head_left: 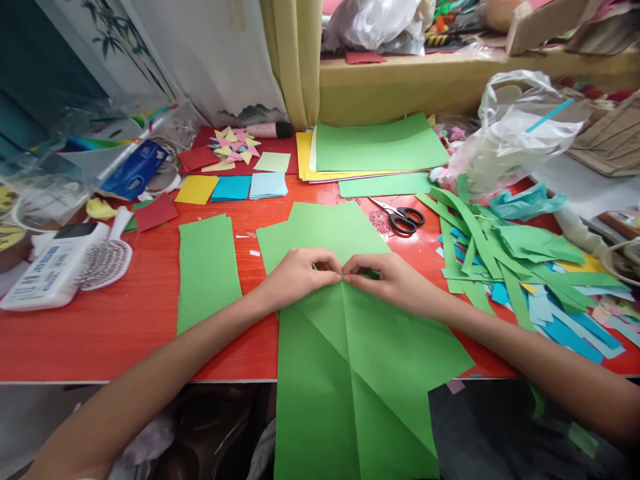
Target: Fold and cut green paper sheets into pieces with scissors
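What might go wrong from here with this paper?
The creased green paper hangs over the near edge of the red table, so it could sag or bend off its creases.

The left hand and right hand pinch it closely together; uneven pulling might tear or skew it.

The right forearm lies near the paper scraps and might sweep some off.

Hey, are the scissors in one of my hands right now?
No, the scissors lie on the red table, while your left hand and right hand pinch the green paper.
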The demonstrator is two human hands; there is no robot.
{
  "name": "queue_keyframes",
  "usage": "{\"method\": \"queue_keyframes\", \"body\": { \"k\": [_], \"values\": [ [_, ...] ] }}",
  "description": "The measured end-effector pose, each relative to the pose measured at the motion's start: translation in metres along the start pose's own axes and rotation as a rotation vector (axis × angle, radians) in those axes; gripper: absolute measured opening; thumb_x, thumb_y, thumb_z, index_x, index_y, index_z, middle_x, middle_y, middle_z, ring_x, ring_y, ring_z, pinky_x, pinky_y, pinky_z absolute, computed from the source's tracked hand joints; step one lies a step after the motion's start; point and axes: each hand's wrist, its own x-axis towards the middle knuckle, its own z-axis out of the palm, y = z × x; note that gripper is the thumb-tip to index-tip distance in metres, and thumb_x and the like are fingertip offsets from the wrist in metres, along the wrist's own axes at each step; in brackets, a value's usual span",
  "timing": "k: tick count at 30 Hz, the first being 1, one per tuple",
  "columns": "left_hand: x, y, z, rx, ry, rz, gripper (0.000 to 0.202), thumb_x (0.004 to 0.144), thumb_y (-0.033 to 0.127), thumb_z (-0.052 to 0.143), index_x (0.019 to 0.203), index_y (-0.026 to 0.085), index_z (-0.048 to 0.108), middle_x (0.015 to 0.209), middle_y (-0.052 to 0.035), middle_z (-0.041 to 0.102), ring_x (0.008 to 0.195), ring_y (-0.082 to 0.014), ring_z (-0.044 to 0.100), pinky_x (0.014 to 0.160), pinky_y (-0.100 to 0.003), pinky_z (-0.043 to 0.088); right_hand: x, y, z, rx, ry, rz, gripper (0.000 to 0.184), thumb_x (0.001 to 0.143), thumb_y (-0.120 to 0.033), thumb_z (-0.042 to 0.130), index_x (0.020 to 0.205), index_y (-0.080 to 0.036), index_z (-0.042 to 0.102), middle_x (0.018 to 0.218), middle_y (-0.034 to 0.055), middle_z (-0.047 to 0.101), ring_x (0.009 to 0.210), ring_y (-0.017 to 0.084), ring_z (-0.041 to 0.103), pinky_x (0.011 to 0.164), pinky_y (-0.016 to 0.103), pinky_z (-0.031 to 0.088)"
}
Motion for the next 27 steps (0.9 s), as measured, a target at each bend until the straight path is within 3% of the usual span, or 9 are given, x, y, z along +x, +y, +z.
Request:
{"method": "queue_keyframes", "body": {
  "k": [19, 27],
  "values": [
    [0.0003, 0.0014, -0.0011, -0.355, -0.014, -0.177, 0.006, 0.064, 0.024, 0.065, 0.064, 0.017, 0.065, 0.06, 0.0039, 0.056, 0.061, -0.0101, 0.048, 0.06, -0.024, 0.037, -0.0019, -0.0005, 0.0019, -0.145, 0.07, -0.145, 0.015, 0.087, -0.025, 0.048, 0.087, -0.02, 0.062, 0.082, 0.0022, 0.067, 0.072, 0.014, 0.06, 0.064, 0.025, 0.043],
    [-0.0015, 0.0038, -0.0017, -0.428, -0.016, -0.187, 0.005, 0.063, 0.021, 0.066, 0.063, 0.016, 0.066, 0.059, 0.0037, 0.057, 0.059, -0.0086, 0.049, 0.057, -0.022, 0.037, -0.0031, 0.0005, 0.0038, -0.204, 0.128, -0.234, 0.013, 0.088, -0.024, 0.049, 0.086, -0.019, 0.061, 0.079, 0.0028, 0.066, 0.07, 0.013, 0.058, 0.062, 0.024, 0.042]
  ]
}}
